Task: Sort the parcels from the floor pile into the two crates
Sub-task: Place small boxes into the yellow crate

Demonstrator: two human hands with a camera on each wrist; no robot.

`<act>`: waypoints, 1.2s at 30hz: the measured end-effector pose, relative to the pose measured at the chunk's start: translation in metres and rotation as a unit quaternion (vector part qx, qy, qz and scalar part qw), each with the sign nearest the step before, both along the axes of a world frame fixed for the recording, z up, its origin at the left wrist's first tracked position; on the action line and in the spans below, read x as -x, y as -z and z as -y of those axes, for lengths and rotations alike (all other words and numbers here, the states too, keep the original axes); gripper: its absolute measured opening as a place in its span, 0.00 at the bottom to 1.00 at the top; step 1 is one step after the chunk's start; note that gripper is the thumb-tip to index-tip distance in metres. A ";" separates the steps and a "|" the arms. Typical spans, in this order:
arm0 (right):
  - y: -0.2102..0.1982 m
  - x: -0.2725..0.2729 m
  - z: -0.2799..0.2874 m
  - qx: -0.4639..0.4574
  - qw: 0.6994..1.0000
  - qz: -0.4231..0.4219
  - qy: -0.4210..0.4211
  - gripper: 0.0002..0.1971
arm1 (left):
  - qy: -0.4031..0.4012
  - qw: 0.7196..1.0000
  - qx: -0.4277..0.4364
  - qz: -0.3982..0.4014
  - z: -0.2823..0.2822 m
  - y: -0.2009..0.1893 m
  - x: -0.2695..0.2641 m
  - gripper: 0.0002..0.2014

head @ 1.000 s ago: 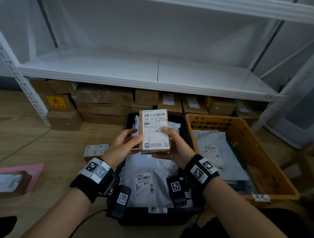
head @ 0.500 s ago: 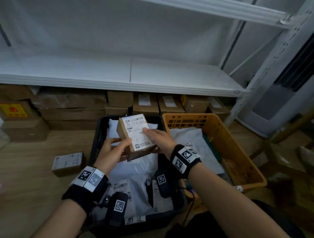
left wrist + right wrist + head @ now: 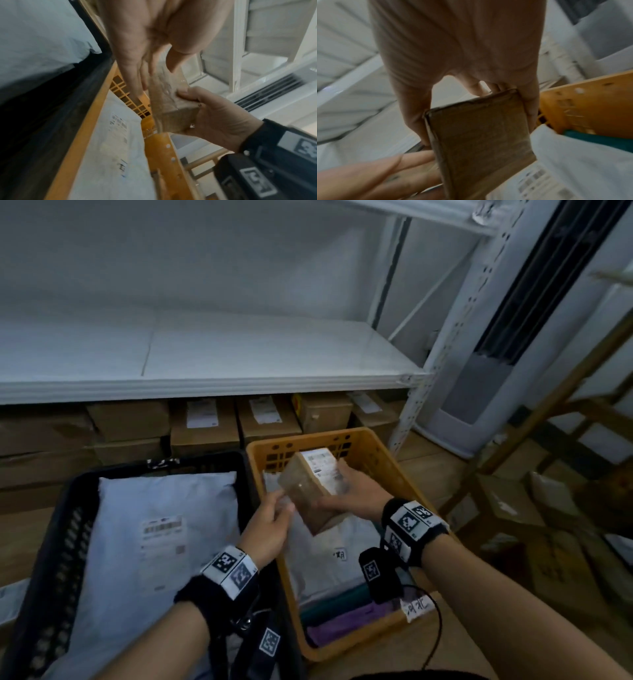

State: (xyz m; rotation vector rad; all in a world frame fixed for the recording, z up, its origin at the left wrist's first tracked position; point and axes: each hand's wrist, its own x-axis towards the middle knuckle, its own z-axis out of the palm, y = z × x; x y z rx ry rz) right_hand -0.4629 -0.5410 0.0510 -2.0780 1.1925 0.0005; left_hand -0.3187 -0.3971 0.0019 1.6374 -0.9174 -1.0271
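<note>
A small brown cardboard box with a white shipping label hangs tilted over the orange crate. My right hand grips its right side, thumb on the near face, fingers behind. My left hand lies with straight fingers against the box's left face. In the left wrist view the box sits in the right hand. The right wrist view shows the box's plain underside and the left fingers beside it. The black crate on the left holds a white mailer.
White mailers plus purple and teal packets fill the orange crate's floor. Behind both crates a white shelf covers stacked cardboard boxes. To the right stand a shelf upright, a wooden frame and more boxes.
Both hands carried the box rightwards from above the black crate to above the orange crate and tilted it. The left hand loosened from a grip to straight fingers. My view turned right.
</note>
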 end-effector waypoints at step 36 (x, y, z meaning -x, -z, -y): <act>0.157 -0.040 0.156 0.104 0.909 -0.401 0.047 0.47 | 0.172 0.826 -0.232 0.483 0.047 0.071 -0.019 0.41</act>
